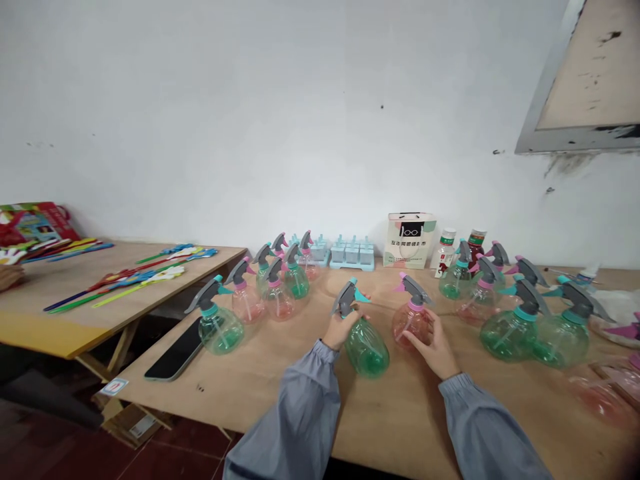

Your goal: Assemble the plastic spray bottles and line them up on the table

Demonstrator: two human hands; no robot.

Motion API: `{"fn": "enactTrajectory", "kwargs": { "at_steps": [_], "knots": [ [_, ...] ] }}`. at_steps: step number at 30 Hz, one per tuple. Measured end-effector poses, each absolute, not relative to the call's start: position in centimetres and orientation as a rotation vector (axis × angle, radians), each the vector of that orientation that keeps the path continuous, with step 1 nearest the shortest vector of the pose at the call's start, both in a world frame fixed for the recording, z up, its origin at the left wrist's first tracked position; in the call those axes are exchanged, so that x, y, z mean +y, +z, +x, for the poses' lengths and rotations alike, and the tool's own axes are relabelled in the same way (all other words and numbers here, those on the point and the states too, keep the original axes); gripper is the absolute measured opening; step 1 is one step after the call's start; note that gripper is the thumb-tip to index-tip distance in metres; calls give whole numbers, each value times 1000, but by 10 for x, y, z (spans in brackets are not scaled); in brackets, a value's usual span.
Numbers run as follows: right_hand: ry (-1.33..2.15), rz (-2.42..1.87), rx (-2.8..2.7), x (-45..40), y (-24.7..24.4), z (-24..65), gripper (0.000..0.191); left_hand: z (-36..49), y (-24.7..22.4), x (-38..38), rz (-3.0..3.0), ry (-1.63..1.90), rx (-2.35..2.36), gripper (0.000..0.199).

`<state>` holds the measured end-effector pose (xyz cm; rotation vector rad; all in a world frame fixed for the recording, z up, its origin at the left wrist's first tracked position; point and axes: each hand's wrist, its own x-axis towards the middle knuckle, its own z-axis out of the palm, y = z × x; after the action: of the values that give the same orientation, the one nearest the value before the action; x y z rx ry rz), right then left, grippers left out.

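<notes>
My left hand [343, 327] grips the neck of a green spray bottle [367, 350], which is tilted, its grey trigger head and teal nozzle showing above my fingers. Just to the right, my right hand [437, 347] is wrapped round the side of a pink spray bottle [407, 323] with a grey head and pink nozzle. This one stands upright on the wooden table [295, 393]. On the left stands a cluster of pink and green spray bottles, the nearest a green bottle [221, 331]. More of them crowd the right side, among them a green bottle [509, 333].
A black phone [175, 353] lies by the table's left edge. Along the wall stand light-blue ice-pop moulds [353, 253], a paper bag [410, 243] and two white-capped bottles [444, 253]. A separate table [110, 317] at left holds colourful hand-shaped sticks.
</notes>
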<state>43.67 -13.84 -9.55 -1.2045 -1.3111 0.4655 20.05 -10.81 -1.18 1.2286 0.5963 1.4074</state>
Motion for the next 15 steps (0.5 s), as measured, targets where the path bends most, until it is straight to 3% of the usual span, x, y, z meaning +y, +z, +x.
{"fn": "enactTrajectory", "kwargs": {
  "at_steps": [10, 15],
  "knots": [
    [445, -1198, -1327, -137, -99, 440, 85, 201, -13, -108, 1270, 1398, 593, 48],
    [425, -1211, -1319, -136, -102, 440, 85, 201, -18, -103, 1214, 1498, 706, 39]
  ]
}}
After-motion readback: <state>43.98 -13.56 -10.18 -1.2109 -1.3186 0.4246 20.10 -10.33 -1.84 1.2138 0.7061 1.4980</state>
